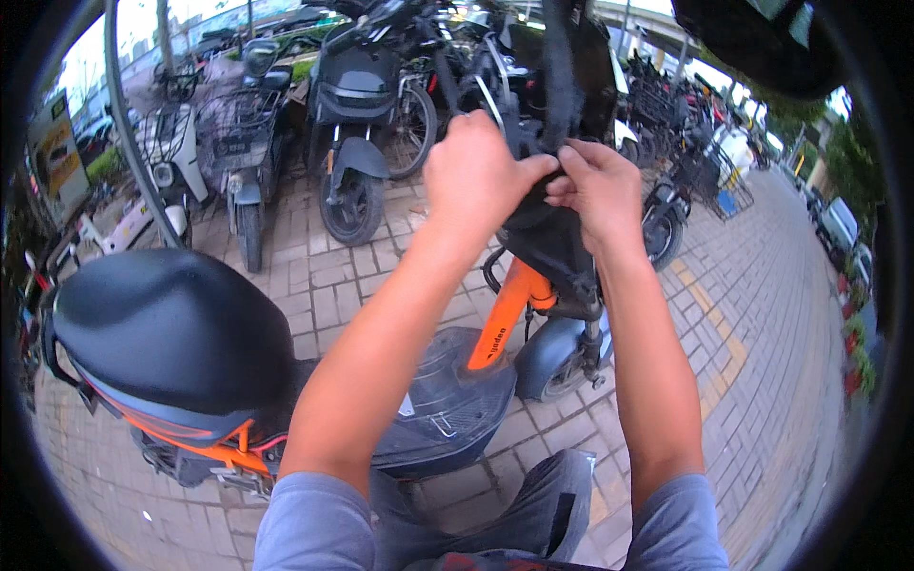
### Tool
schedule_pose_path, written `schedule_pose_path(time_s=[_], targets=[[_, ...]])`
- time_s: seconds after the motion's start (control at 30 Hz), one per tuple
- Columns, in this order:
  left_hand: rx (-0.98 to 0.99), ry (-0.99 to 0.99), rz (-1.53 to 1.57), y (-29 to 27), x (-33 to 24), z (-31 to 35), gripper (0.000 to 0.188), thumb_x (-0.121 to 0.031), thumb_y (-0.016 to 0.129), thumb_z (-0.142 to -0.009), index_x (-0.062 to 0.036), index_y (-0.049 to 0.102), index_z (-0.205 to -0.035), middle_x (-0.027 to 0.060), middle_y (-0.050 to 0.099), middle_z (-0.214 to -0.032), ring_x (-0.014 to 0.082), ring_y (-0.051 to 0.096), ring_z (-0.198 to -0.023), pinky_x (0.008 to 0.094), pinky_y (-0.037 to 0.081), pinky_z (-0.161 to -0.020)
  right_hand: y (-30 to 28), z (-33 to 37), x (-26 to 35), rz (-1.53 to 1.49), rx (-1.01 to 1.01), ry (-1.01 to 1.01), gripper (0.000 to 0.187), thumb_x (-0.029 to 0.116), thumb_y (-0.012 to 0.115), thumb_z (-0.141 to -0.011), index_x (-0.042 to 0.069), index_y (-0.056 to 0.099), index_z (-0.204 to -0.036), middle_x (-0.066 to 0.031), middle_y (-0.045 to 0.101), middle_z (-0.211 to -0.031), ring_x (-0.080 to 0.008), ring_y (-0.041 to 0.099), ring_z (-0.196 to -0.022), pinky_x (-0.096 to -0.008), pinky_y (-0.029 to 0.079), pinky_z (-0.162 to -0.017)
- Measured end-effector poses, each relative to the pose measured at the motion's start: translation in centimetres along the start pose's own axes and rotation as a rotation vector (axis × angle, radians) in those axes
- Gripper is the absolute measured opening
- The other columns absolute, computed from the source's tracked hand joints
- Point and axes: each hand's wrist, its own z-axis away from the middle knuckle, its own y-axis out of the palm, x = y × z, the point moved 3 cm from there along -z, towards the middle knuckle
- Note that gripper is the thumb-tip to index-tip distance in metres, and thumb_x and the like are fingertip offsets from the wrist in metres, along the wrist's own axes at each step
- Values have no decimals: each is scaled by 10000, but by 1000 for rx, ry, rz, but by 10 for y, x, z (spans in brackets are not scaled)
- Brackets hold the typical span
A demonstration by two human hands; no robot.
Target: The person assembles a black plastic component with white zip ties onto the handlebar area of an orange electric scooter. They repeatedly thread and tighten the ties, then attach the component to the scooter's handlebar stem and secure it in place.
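Note:
An orange and black electric scooter (507, 303) stands in front of me, its front to the right and its black seat (171, 333) to the left. Over its steering column, my left hand (476, 176) is closed, the thumb pointing toward my right hand (602, 190). The right hand's thumb and fingers pinch a dark strap-like piece (564, 86) that runs up from them. The two hands almost meet. What lies inside the left hand is hidden behind its back. Black fabric (557, 243) hangs below the hands around the column.
A grey-black scooter (354, 105) and a bicycle with a wire basket (243, 147) are parked on the far side. More bicycles (690, 162) crowd the far right. Grey paving with a yellow line (709, 319) lies to the right. My legs (495, 514) are beside the footboard (443, 419).

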Motion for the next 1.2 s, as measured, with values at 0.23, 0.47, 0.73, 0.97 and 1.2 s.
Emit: schedule_pose_path(time_s=[0.23,0.47,0.73,0.97,1.2], targets=[[41,-6,30,-6,-1,5,633,-434,854,-638,54,607,-957,209,637,-971,386,692,-849,443,580,-741,-6,-1,-1,43,90,25,369,57,606,-938,-144,542,-1240,-148,682,-879,-159,669,-676,-276,569,-626],[81,-15,124,-9,1,6,628,-403,862,-645,56,584,-970,224,613,-983,408,688,-839,455,585,-719,-8,-5,1,122,143,12,393,8,599,-923,-138,519,-1279,-120,680,-863,-137,650,-663,-264,553,-608],[129,-14,152,-11,2,5,578,-320,845,-668,82,593,-999,267,600,-1018,426,682,-856,457,584,-740,-8,-7,-2,190,180,-46,381,-4,607,-921,-123,535,-1275,-72,672,-867,-93,590,-621,-240,504,-557],[130,-33,172,-11,1,6,558,-313,841,-688,78,597,-1004,260,603,-1031,419,686,-860,450,585,-744,-10,-9,4,222,249,-63,395,-8,621,-910,-116,544,-1282,-64,674,-876,-79,558,-599,-227,479,-536],[154,-21,59,-8,-7,2,593,-338,850,-683,64,590,-1033,225,600,-1061,398,687,-889,437,585,-761,-14,-9,10,321,280,-64,354,15,612,-909,-98,596,-1244,-52,667,-822,-74,522,-512,-220,432,-480]])
